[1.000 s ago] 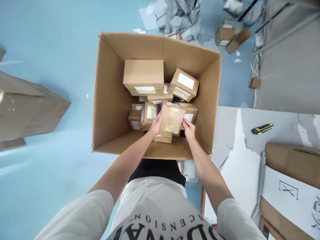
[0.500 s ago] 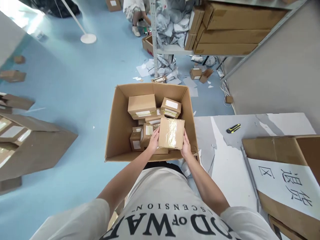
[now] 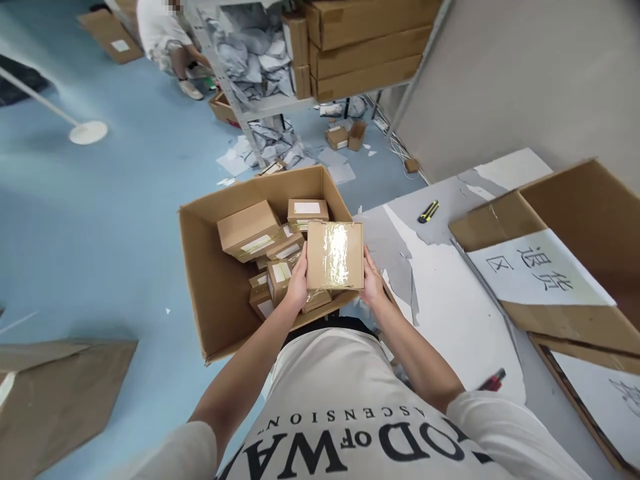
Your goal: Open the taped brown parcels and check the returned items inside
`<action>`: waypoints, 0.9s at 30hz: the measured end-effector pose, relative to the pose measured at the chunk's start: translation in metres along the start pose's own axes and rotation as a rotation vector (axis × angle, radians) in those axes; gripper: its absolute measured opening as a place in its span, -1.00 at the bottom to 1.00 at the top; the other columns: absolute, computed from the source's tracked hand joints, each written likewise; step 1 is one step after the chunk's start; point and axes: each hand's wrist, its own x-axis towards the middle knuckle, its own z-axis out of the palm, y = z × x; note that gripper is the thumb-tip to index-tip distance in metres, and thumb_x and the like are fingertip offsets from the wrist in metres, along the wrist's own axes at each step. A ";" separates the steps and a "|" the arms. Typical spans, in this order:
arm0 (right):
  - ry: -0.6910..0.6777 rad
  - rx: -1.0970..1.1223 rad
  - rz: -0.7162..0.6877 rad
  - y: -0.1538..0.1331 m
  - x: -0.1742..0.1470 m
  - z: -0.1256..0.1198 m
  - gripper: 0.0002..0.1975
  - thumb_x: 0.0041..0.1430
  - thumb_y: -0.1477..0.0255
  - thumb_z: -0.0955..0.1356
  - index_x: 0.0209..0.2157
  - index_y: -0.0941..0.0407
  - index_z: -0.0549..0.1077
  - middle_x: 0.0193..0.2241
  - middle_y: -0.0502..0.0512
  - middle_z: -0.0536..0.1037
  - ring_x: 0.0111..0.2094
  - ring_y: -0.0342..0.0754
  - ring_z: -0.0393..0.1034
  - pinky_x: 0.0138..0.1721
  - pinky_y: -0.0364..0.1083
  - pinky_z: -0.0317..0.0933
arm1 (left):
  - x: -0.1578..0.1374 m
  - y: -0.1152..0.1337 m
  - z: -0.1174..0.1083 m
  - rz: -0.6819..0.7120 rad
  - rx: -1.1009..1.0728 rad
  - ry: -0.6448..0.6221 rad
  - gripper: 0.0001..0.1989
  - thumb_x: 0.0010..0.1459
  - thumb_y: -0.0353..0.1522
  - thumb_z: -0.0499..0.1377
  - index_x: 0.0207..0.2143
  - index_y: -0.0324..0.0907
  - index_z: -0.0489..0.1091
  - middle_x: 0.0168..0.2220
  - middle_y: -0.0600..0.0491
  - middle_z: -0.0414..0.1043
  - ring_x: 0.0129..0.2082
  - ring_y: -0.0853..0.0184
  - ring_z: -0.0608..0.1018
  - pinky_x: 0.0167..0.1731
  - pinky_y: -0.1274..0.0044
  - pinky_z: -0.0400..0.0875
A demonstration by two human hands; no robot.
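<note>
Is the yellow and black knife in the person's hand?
No, the knife lies on the grey table, while both the left hand and right hand hold a small taped box.

Floor is a pale blue floor (image 3: 100, 220), kinda shiny, with torn paper scraps (image 3: 280, 143) scattered around mid-top of the frame. A metal shelf rack (image 3: 250, 100) sits top centre, stuffed with grey bags and flat cartons. Plain grey wall (image 3: 525, 73) fills the upper right. White lamp stand base (image 3: 87, 132) at upper left, daylight glare there too.
</note>
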 end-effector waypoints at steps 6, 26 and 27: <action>0.271 0.025 -0.125 -0.029 -0.035 -0.037 -0.39 0.23 0.12 0.24 0.30 -0.12 0.11 0.27 -0.13 0.22 0.26 -0.03 0.16 0.24 0.06 0.13 | 0.012 0.017 0.056 0.008 0.024 -0.272 -0.44 0.29 -0.04 -0.09 0.29 0.08 0.09 0.34 0.30 0.00 0.38 0.25 -0.02 0.34 0.41 -0.03; 0.936 0.225 -0.340 -0.035 -0.168 -0.293 -0.38 0.20 0.10 0.26 0.28 -0.13 0.15 0.29 -0.11 0.19 0.27 -0.03 0.15 0.25 0.06 0.10 | -0.052 -0.110 0.343 -0.251 0.185 -1.019 -0.37 0.26 0.00 -0.07 0.32 0.02 0.04 0.34 0.24 -0.01 0.37 0.25 -0.01 0.33 0.41 -0.02; 0.935 0.243 -0.336 -0.033 -0.170 -0.302 -0.38 0.20 0.10 0.26 0.28 -0.13 0.15 0.29 -0.11 0.19 0.26 -0.03 0.16 0.25 0.06 0.10 | -0.054 -0.116 0.350 -0.251 0.206 -1.030 -0.37 0.27 0.00 -0.08 0.32 0.02 0.04 0.35 0.24 -0.01 0.37 0.26 -0.02 0.33 0.42 -0.01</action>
